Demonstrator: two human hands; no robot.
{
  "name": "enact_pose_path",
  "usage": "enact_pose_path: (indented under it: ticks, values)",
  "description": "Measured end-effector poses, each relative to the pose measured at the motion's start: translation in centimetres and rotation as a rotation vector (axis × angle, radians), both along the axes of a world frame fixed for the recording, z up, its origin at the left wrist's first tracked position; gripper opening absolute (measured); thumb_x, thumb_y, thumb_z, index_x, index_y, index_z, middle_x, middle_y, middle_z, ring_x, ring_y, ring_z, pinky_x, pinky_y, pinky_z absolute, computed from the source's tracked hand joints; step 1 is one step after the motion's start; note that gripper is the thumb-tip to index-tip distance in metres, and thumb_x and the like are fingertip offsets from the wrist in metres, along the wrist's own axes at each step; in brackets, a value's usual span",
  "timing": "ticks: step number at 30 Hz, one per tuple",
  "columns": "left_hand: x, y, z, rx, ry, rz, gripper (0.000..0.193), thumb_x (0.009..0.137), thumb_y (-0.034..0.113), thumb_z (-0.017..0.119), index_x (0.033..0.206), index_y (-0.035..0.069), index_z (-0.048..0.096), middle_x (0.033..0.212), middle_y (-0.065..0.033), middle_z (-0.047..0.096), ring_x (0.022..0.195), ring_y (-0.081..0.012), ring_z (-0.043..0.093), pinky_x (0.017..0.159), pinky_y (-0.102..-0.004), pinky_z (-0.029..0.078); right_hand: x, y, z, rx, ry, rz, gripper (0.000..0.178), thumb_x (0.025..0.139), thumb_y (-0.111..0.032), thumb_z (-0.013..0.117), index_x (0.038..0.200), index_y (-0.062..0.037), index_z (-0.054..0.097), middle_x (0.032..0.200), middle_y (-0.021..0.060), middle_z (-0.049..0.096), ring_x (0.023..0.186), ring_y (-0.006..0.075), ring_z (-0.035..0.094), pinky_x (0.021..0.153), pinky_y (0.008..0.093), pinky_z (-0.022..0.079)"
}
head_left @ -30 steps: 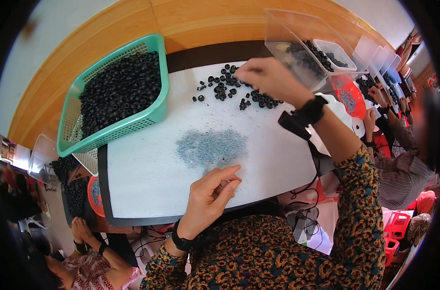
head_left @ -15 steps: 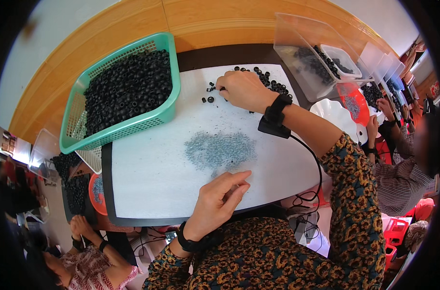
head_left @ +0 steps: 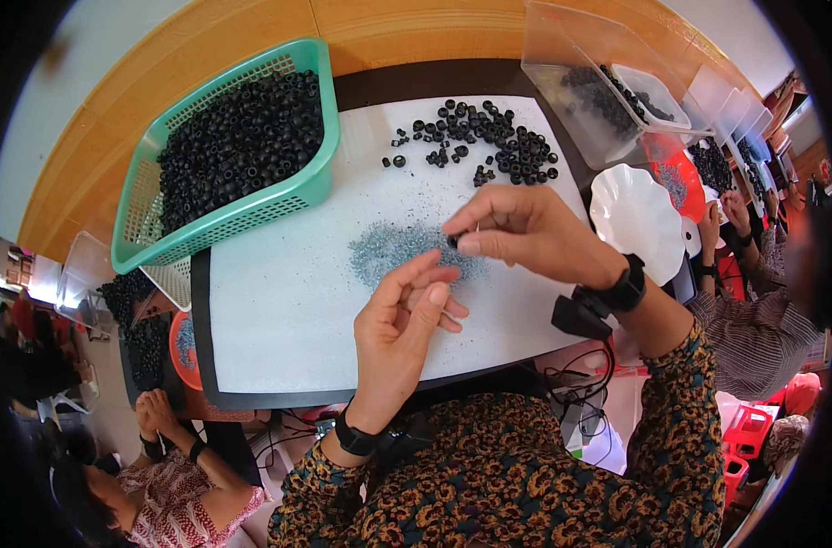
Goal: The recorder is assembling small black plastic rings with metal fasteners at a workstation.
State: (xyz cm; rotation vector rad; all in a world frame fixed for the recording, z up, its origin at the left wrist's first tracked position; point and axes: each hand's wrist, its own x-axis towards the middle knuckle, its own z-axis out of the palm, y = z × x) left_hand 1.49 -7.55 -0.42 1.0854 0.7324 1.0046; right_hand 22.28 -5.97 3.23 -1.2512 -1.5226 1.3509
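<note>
Thumb and fingers of my right hand pinch a small black ring-like part over the middle of the white sheet. Just left of it is my left hand, its fingers loosely curved and apart from the thumb, with nothing seen in it. Beneath both hands lies a patch of tiny pale blue beads, partly hidden by my fingers. A loose pile of black ring-like parts is spread near the sheet's far edge, some of them small, some larger.
A green basket full of black parts stands at the left. To the right are a clear plastic bin, a white scalloped dish and a red tray. Cables hang by the near edge. Other people sit on both sides.
My right hand has come back from the black pile toward my left hand, carrying a black part. My left hand has risen slightly, its fingers opening apart.
</note>
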Motion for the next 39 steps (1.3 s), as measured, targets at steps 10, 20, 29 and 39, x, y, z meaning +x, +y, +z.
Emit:
enact_pose_path:
  ticks: [10,20,29,39]
  values:
    - [0.5,-0.7,-1.6,-0.038,-0.008,-0.163,0.022,0.095,0.006,0.062,0.114,-0.005,0.06,0.094,-0.0115,0.068,0.078,-0.0156,0.067,0.069,-0.0275,0.056,0.3,-4.3,-2.0,0.01,0.141,0.045,0.019,0.09,-0.009,0.068,0.108,-0.0063,0.071,0.092,0.0022,0.061,0.082,0.0084,0.055,0.07,0.0233,0.044]
    - [0.3,-0.7,-1.0,-0.081,0.06,-0.185,0.019,0.094,0.005,0.061,0.111,-0.004,0.062,0.092,-0.0138,0.067,0.075,-0.0184,0.067,0.066,-0.0297,0.055,0.9,-3.9,-2.1,-0.095,0.255,-0.128,0.014,0.092,-0.01,0.065,0.101,0.0005,0.068,0.089,0.0027,0.066,0.078,0.0057,0.059,0.066,0.0225,0.048]
    - [-2.2,-0.7,-1.3,-0.023,0.1,-0.12,0.021,0.092,0.005,0.063,0.111,-0.003,0.062,0.097,-0.0141,0.067,0.077,-0.0188,0.067,0.069,-0.0305,0.056,3.8,0.7,-4.6,0.368,-0.437,-0.318,0.014,0.085,-0.006,0.064,0.096,0.003,0.066,0.084,0.0169,0.068,0.073,0.0222,0.067,0.068,0.0299,0.052]
    - [-3.7,-0.3,-2.8,-0.039,-0.121,-0.089,0.021,0.093,0.005,0.062,0.113,-0.004,0.06,0.1,-0.0144,0.067,0.079,-0.0189,0.067,0.068,-0.0311,0.056,3.2,0.8,-2.5,0.421,-0.534,-0.038,0.009,0.082,-0.008,0.066,0.086,-0.0005,0.065,0.079,0.0132,0.065,0.071,0.027,0.064,0.065,0.0351,0.05]
